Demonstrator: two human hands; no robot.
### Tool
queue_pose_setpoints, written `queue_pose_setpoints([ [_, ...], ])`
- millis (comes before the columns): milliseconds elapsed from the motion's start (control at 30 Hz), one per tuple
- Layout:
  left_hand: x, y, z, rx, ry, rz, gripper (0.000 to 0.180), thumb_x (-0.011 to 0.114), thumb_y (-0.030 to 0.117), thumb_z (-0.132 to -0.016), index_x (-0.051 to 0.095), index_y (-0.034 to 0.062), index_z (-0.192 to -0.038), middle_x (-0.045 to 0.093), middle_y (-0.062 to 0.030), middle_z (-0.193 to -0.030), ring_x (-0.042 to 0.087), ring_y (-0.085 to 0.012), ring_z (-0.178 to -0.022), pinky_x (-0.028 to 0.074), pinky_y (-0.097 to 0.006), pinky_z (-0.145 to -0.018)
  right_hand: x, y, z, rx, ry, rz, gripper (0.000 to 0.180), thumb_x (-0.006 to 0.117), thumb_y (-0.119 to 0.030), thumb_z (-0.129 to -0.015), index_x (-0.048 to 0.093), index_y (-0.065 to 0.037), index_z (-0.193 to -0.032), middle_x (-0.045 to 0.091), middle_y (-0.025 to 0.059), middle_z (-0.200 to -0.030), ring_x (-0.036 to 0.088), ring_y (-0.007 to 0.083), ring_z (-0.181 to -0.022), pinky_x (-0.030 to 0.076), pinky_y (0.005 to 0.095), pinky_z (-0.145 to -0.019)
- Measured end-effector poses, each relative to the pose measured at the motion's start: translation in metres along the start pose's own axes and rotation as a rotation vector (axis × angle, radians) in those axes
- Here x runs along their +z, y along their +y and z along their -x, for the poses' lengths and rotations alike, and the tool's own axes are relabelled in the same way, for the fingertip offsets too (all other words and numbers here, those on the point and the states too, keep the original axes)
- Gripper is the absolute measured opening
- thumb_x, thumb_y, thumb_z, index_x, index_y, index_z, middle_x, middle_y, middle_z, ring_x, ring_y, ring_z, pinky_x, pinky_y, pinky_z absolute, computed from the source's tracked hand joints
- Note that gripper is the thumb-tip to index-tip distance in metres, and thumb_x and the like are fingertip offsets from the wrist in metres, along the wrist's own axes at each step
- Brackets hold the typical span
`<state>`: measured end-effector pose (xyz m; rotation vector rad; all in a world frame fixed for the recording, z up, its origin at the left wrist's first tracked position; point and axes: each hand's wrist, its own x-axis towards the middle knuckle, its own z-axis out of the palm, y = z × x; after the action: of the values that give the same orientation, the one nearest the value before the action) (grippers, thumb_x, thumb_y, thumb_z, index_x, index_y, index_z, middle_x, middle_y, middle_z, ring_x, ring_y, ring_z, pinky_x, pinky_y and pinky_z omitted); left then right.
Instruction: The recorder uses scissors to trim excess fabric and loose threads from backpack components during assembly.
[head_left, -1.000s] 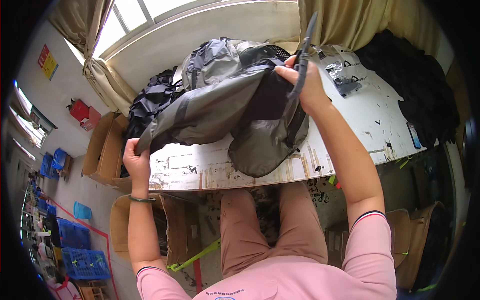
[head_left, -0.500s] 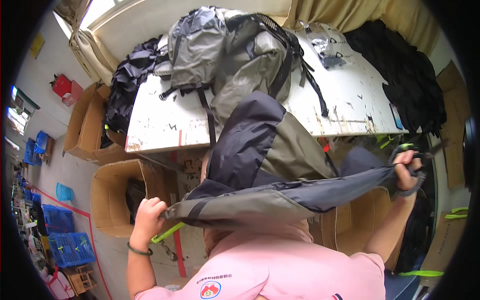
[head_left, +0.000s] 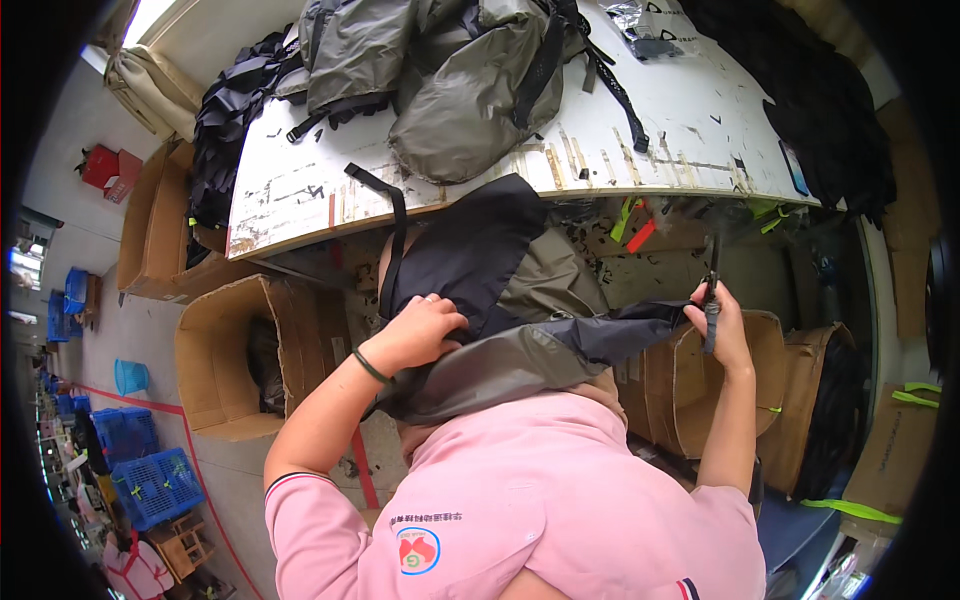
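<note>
A limp grey-and-black fabric bag (head_left: 510,365), much like the backpacks on the table, lies across my lap. My left hand (head_left: 420,330) rests on its left part with the fingers curled into the cloth. My right hand (head_left: 722,320) pinches the bag's narrow dark right end and draws it out to the side. A slim dark tool, which looks like scissors (head_left: 712,262), also sits in my right hand, its tip pointing up. A black strap (head_left: 397,225) with a buckle end runs from the lap up over the table's edge.
Grey backpacks (head_left: 470,95) are heaped on the white table (head_left: 690,160) ahead. Dark fabric piles lie at its left (head_left: 225,130) and right (head_left: 830,110). Open cardboard boxes stand left (head_left: 215,365) and right (head_left: 735,400) of me. Blue crates (head_left: 155,490) are on the floor far left.
My left hand has moved right and inward from the bag's outer left end onto its middle-left. My right hand has come inward, and the stretched cloth is slacker. The view has shifted downward.
</note>
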<state>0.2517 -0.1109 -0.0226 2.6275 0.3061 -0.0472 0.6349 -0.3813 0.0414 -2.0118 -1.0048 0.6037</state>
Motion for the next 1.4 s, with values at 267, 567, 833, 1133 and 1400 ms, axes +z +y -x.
queue_pose_setpoints([
  [267, -0.011, 0.006, 0.011, -0.003, 0.194, 0.225, 0.01, 0.074, 0.01, -0.08, 0.067, 0.0063, -0.085, 0.067, -0.0071, -0.087, 0.062, -0.0255, -0.084, 0.044, -0.035, -0.081, -0.055, -0.028, 0.009, -0.18, 0.276, -0.31, 0.022, 0.064, 0.007, -0.084, 0.054, -0.005, -0.1, 0.059, 0.0028, -0.094, 0.055, 0.0118, -0.09, 0.044, 0.0256, -0.085],
  [567, -0.095, -0.027, 0.067, -0.442, 0.767, 0.874, 0.004, 0.063, 0.006, -0.095, 0.061, 0.0025, -0.093, 0.057, 0.0071, -0.081, 0.044, 0.0019, -0.071, 0.035, -0.015, -0.061, 0.009, -0.023, -0.042, -0.165, 0.268, -0.134, 0.02, 0.072, 0.001, -0.084, 0.053, -0.005, -0.088, 0.058, -0.002, -0.079, 0.053, 0.0062, -0.072, 0.044, 0.0216, -0.066],
  [833, -0.088, -0.048, 0.048, -0.474, 0.688, -0.185, 0.021, 0.072, 0.012, -0.083, 0.063, 0.0037, -0.1, 0.065, -0.0135, -0.102, 0.059, -0.0336, -0.099, 0.047, -0.04, -0.087, 0.112, -0.016, -0.065, -0.153, -0.201, -0.139, 0.022, 0.074, -0.005, -0.081, 0.058, -0.002, -0.096, 0.068, 0.0106, -0.091, 0.065, 0.0216, -0.082, 0.051, 0.0333, -0.075],
  [1133, -0.035, -0.057, 0.031, -0.396, 0.215, 0.221, 0.03, 0.079, 0.017, -0.077, 0.064, 0.0024, -0.099, 0.064, -0.011, -0.099, 0.057, -0.0319, -0.099, 0.047, -0.039, -0.088, 0.144, 0.036, -0.096, -0.245, -0.324, 0.102, 0.026, 0.069, -0.002, -0.075, 0.056, -0.004, -0.098, 0.066, 0.014, -0.094, 0.064, 0.0361, -0.091, 0.049, 0.0411, -0.077],
  [1400, -0.032, -0.068, 0.039, -0.559, 0.277, 0.834, 0.022, 0.075, 0.004, -0.082, 0.055, 0.0044, -0.091, 0.054, 0.0036, -0.078, 0.049, -0.0054, -0.069, 0.041, -0.021, -0.063, 0.118, 0.024, -0.09, -0.012, -0.466, -0.218, 0.024, 0.072, -0.003, -0.077, 0.055, -0.004, -0.094, 0.062, 0.0056, -0.087, 0.059, 0.0163, -0.081, 0.049, 0.0308, -0.077],
])
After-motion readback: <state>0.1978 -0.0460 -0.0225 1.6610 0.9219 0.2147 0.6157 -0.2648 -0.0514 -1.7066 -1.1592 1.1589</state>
